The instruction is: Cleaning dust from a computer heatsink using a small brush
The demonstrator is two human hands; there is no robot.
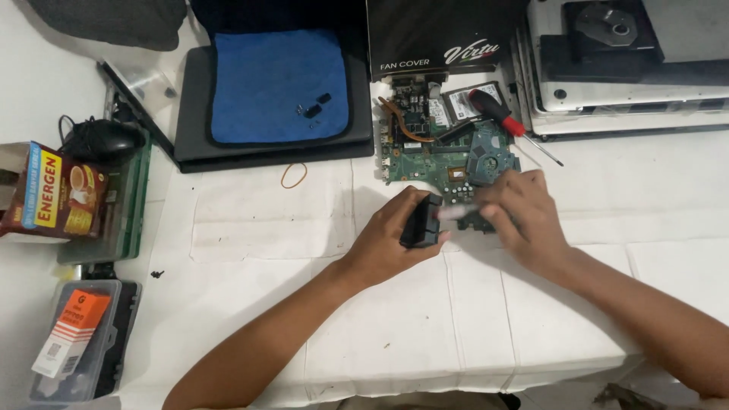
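My left hand (391,235) grips a small black rectangular part (420,222) above the white table cover, just below a green laptop circuit board (437,152). Close beside it, my right hand (524,212) holds a thin pale tool (456,213), blurred with motion, whose tip touches the black part. The right hand hides the board's lower right corner. A red-handled screwdriver (497,112) lies across the board's upper right, near a hard drive (459,102).
A blue cloth (273,83) with small dark screws lies on a black laptop base at the back. A rubber band (294,175) lies below it. A black box and stacked laptop parts (623,68) stand behind. At the left are a mouse (102,139), a carton and a plastic case.
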